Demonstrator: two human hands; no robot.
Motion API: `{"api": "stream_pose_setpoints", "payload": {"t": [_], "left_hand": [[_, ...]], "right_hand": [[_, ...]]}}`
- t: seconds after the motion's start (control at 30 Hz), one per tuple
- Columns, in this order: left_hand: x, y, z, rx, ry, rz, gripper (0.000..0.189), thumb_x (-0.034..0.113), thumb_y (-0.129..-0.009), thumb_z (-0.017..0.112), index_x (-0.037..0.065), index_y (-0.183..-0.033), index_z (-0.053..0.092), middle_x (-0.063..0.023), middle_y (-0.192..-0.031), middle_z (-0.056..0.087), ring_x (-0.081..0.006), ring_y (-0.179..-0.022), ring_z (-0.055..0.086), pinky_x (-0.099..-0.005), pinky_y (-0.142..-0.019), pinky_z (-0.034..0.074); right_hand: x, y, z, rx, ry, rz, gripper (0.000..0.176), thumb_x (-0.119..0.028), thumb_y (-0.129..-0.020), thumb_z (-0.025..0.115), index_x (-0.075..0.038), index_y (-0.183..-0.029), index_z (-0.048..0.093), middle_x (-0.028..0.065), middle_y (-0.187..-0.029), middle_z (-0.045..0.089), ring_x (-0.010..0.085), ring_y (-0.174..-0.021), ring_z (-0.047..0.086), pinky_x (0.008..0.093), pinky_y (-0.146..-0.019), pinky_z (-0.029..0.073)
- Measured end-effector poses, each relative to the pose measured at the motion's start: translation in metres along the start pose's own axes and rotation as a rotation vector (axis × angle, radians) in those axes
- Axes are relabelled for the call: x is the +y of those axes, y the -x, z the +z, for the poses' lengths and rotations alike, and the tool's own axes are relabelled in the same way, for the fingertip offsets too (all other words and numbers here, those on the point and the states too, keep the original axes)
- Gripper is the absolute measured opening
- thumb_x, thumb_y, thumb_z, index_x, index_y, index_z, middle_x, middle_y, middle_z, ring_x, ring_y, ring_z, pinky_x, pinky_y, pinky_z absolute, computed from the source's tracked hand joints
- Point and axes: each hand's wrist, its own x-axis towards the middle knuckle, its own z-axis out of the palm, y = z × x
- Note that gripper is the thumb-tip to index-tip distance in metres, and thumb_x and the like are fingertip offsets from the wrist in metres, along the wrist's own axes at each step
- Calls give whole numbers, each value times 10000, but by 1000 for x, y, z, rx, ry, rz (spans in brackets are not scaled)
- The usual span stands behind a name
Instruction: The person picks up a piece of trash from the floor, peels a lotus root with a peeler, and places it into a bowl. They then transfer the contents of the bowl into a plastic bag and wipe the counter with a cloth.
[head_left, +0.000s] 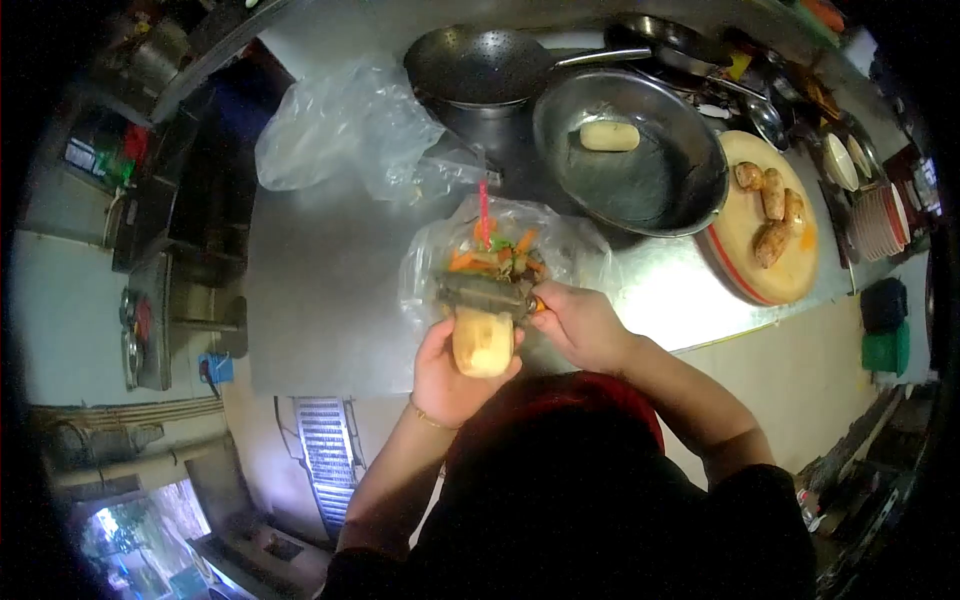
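My left hand (455, 380) is wrapped round a pale, mostly peeled lotus root (484, 345), held upright above the table's front edge. My right hand (585, 322) grips the orange handle of a knife (487, 296). Its broad, dark blade lies across the top end of the root, slightly blurred. Just beyond, a clear plastic bag (425, 260) lies open with orange, green and brown peelings (510, 250) in it. A large metal bowl (560, 175) holds one peeled root piece (610, 136). Several brown unpeeled pieces (772, 195) rest on a round cutting board (745, 265).
A steel table (320, 310) carries all this. A crumpled clear bag (340, 130) lies at its back left. Behind the bowl are a perforated wok (475, 65) and several pans (675, 45). Stacked plates (875, 225) stand at the far right.
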Motion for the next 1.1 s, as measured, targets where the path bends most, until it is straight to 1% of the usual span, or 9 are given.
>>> {"api": "stream_pose_setpoints", "payload": {"t": [0.03,0.17,0.43,0.53,0.6,0.73,0.83,1.07,1.1], "left_hand": [[-1,-2,-3,55,37,-6,537,452,-889,473,67,-1258,532,-148,-1181,603,-318,-1027,574,-420,-774,481],[-2,-3,2,40,54,-16,423,491,-888,488,177,-1152,586,-4,-1087,643,-168,-958,597,-325,-696,488],[0,0,3,165,122,-62,416,442,-897,451,144,-1148,598,-34,-1036,646,-234,-877,610,-344,-609,491],[0,13,-8,71,81,-44,442,437,-894,449,137,-1191,578,-74,-1064,629,-270,-903,597,-346,-601,499],[1,24,6,-20,41,-38,500,465,-873,463,142,-1244,552,-125,-1086,607,-288,-946,577,-337,-619,509],[3,1,-9,120,100,0,471,441,-869,472,118,-1195,583,-133,-1053,624,-283,-896,584,-308,-572,482],[2,-5,-8,61,128,-67,447,406,-886,433,97,-1166,593,-109,-1036,643,-294,-892,594,-333,-589,489],[-8,10,-4,130,143,-110,482,400,-909,359,76,-1202,562,-97,-1050,631,-279,-885,602,-324,-571,467],[-5,20,5,117,66,-78,482,409,-912,360,82,-1201,563,-92,-1046,631,-270,-871,605,-324,-570,464]], "right_hand": [[-2,1,-2,-53,57,-29,220,-232,-884,571,-51,-1006,543,171,-874,607,383,-808,610,444,-691,485],[-4,10,-1,-102,273,-225,233,-270,-843,624,-82,-948,538,120,-819,605,331,-766,625,426,-649,498],[8,-4,1,-184,264,-203,226,-277,-858,603,-81,-945,533,121,-792,610,342,-723,624,433,-620,500],[51,-7,5,-294,453,158,226,-288,-907,538,-69,-962,536,148,-754,618,358,-713,624,443,-621,496],[79,-2,-9,-134,404,222,247,-299,-936,490,-61,-979,539,161,-725,621,373,-698,623,461,-611,490],[46,6,9,-3,310,-7,282,-362,-934,497,-83,-924,535,141,-708,633,359,-638,637,473,-578,505],[6,2,25,-94,229,-132,255,-359,-903,545,-106,-933,524,113,-640,616,339,-564,628,468,-499,485],[46,4,27,-138,283,-168,285,-360,-895,564,-85,-944,510,121,-669,625,332,-596,635,456,-489,482],[57,8,21,-165,326,14,270,-345,-908,540,-81,-954,516,138,-704,630,347,-634,632,465,-531,483]]}}
